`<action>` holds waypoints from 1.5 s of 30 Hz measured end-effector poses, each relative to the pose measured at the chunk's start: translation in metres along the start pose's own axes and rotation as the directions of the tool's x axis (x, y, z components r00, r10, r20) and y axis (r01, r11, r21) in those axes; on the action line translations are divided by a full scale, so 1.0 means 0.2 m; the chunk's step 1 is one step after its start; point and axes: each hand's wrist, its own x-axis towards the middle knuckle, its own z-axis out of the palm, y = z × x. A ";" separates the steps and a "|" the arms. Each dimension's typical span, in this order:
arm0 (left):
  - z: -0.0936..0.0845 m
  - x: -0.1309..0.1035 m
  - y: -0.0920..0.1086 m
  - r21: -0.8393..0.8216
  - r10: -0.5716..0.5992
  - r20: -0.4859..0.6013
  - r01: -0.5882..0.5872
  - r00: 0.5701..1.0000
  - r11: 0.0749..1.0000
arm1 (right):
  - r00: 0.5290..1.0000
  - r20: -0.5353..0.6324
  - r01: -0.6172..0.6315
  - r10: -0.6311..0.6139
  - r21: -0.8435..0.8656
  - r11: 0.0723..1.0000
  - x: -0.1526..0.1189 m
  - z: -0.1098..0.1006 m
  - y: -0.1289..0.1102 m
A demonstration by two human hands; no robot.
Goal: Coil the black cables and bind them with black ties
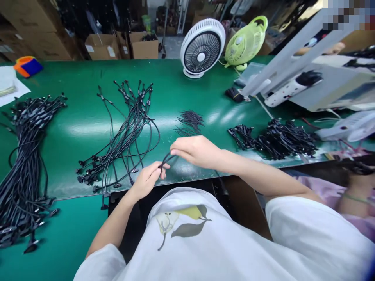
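Close to the table's front edge, a black cable [167,159] is bent in a loop between my two hands. My left hand [149,177] pinches it at the lower left of the loop. Higher up and to the right, my right hand [197,150] has its fingers closed on the same cable; part of it is hidden behind the fingers. A loose pile of black cables with connectors [124,134] lies left of my hands. Just beyond my right hand is a small heap of thin black ties [190,121]. Bundled black cables [285,140] lie to the right.
A thick stack of black cables [27,144] covers the left side of the green table [79,82]. A white fan [202,48] and a green fan [246,42] stand at the back. Toward the right are a grey metal frame [281,54] and another person's arm [356,195].
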 end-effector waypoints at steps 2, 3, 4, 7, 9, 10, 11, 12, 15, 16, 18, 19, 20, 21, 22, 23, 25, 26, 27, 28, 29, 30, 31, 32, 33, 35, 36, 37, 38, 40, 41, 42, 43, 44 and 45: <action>0.00 0.00 0.00 -0.372 -0.093 0.091 0.120 0.991 0.921 | 0.997 -0.020 -0.075 0.076 0.048 0.996 0.01 0.02 0.07; 0.00 0.00 0.01 -0.512 -0.126 0.094 0.156 0.988 0.845 | 0.995 -0.019 -0.094 0.096 0.080 0.992 0.00 0.03 0.11; -0.01 0.01 0.01 -0.617 -0.157 0.077 0.171 0.985 0.768 | 0.994 -0.020 -0.104 0.107 0.116 0.988 -0.01 0.05 0.16; -0.06 0.03 0.04 -0.793 -0.241 -0.003 0.144 0.971 0.592 | 0.982 -0.060 -0.161 0.179 0.230 0.960 -0.13 0.12 0.28; -0.09 0.04 0.07 -0.854 -0.301 -0.025 0.136 0.953 0.503 | 0.960 -0.085 -0.234 0.267 0.278 0.931 -0.24 0.18 0.35; -0.10 0.04 0.07 -0.874 -0.331 -0.026 0.139 0.943 0.465 | 0.947 -0.088 -0.271 0.308 0.293 0.917 -0.29 0.20 0.38; -0.10 0.04 0.08 -0.888 -0.357 -0.028 0.141 0.934 0.438 | 0.936 -0.087 -0.301 0.340 0.302 0.905 -0.35 0.23 0.41; -0.09 0.05 0.09 -0.895 -0.379 -0.033 0.142 0.925 0.423 | 0.929 -0.085 -0.320 0.361 0.310 0.895 -0.39 0.25 0.43; -0.04 0.07 0.09 -0.853 -0.431 -0.023 0.207 0.902 0.479 | 0.923 -0.125 -0.311 0.364 0.312 0.897 -0.50 0.28 0.47; -0.02 0.08 0.08 -0.823 -0.447 -0.011 0.246 0.894 0.512 | 0.925 -0.151 -0.298 0.350 0.284 0.911 -0.52 0.29 0.47; 0.04 0.11 0.08 -0.768 -0.472 0.001 0.303 0.882 0.565 | 0.937 -0.180 -0.270 0.300 0.176 0.947 -0.55 0.28 0.47; 0.07 0.13 0.07 -0.754 -0.476 -0.003 0.310 0.879 0.578 | 0.947 -0.172 -0.254 0.270 0.112 0.961 -0.56 0.27 0.48; 0.10 0.14 0.07 -0.753 -0.475 -0.015 0.302 0.880 0.584 | 0.958 -0.156 -0.236 0.242 0.056 0.970 -0.56 0.26 0.48; 0.13 0.16 0.07 -0.758 -0.470 -0.031 0.286 0.882 0.586 | 0.966 -0.140 -0.218 0.218 0.015 0.976 -0.56 0.25 0.50; 0.16 0.18 0.07 -0.767 -0.463 -0.045 0.267 0.885 0.584 | 0.970 -0.135 -0.207 0.204 -0.006 0.978 -0.56 0.24 0.52; 0.18 0.19 0.07 -0.776 -0.458 -0.054 0.251 0.887 0.579 | 0.970 -0.140 -0.204 0.201 -0.009 0.979 -0.56 0.24 0.54; 0.24 0.21 0.07 -0.793 -0.452 -0.049 0.240 0.891 0.560 | 0.962 -0.165 -0.219 0.219 0.022 0.976 -0.55 0.23 0.61; 0.27 0.22 0.07 -0.800 -0.452 -0.035 0.246 0.892 0.547 | 0.956 -0.177 -0.229 0.233 0.046 0.972 -0.55 0.23 0.64; 0.30 0.22 0.07 -0.806 -0.453 -0.014 0.258 0.891 0.532 | 0.952 -0.185 -0.236 0.245 0.070 0.969 -0.55 0.23 0.68; 0.32 0.23 0.07 -0.811 -0.454 0.010 0.273 0.891 0.517 | 0.949 -0.187 -0.239 0.253 0.094 0.966 -0.55 0.24 0.72; 0.34 0.25 0.07 -0.816 -0.456 0.032 0.287 0.890 0.502 | 0.948 -0.185 -0.241 0.259 0.117 0.964 -0.55 0.24 0.76; 0.36 0.26 0.07 -0.820 -0.457 0.047 0.296 0.888 0.490 | 0.948 -0.178 -0.239 0.262 0.140 0.961 -0.55 0.25 0.79; 0.37 0.27 0.07 -0.827 -0.462 0.053 0.299 0.885 0.477 | 0.952 -0.164 -0.233 0.259 0.163 0.959 -0.56 0.26 0.83; 0.37 0.29 0.07 -0.838 -0.470 0.045 0.289 0.881 0.462 | 0.956 -0.148 -0.224 0.253 0.187 0.957 -0.58 0.27 0.86; 0.37 0.31 0.08 -0.856 -0.480 0.023 0.265 0.877 0.444 | 0.959 -0.138 -0.215 0.247 0.209 0.954 -0.60 0.28 0.88; 0.34 0.35 0.09 -0.897 -0.499 -0.055 0.177 0.865 0.406 | 0.959 -0.145 -0.205 0.243 0.238 0.949 -0.66 0.30 0.92; 0.33 0.37 0.10 -0.913 -0.507 -0.097 0.126 0.857 0.389 | 0.955 -0.163 -0.207 0.249 0.235 0.950 -0.70 0.30 0.93; 0.32 0.39 0.11 -0.922 -0.513 -0.133 0.084 0.848 0.378 | 0.948 -0.185 -0.217 0.257 0.214 0.953 -0.74 0.31 0.93; 0.31 0.41 0.11 -0.926 -0.520 -0.158 0.058 0.840 0.374 | 0.941 -0.208 -0.232 0.266 0.175 0.957 -0.77 0.31 0.92; 0.31 0.44 0.11 -0.919 -0.536 -0.178 0.056 0.825 0.391 | 0.935 -0.233 -0.262 0.269 0.063 0.963 -0.83 0.31 0.88; 0.31 0.46 0.11 -0.908 -0.546 -0.182 0.074 0.818 0.413 | 0.936 -0.234 -0.271 0.264 0.001 0.963 -0.84 0.30 0.86; 0.32 0.47 0.10 -0.891 -0.555 -0.190 0.096 0.810 0.444 | 0.940 -0.229 -0.271 0.251 -0.060 0.961 -0.85 0.29 0.83; 0.33 0.48 0.08 -0.866 -0.564 -0.207 0.118 0.800 0.485 | 0.948 -0.220 -0.261 0.232 -0.114 0.959 -0.85 0.29 0.80; 0.33 0.49 0.07 -0.835 -0.573 -0.239 0.135 0.784 0.533 | 0.957 -0.205 -0.239 0.205 -0.158 0.958 -0.84 0.28 0.76; 0.34 0.49 0.05 -0.800 -0.581 -0.278 0.150 0.765 0.580 | 0.968 -0.182 -0.207 0.173 -0.189 0.960 -0.83 0.27 0.73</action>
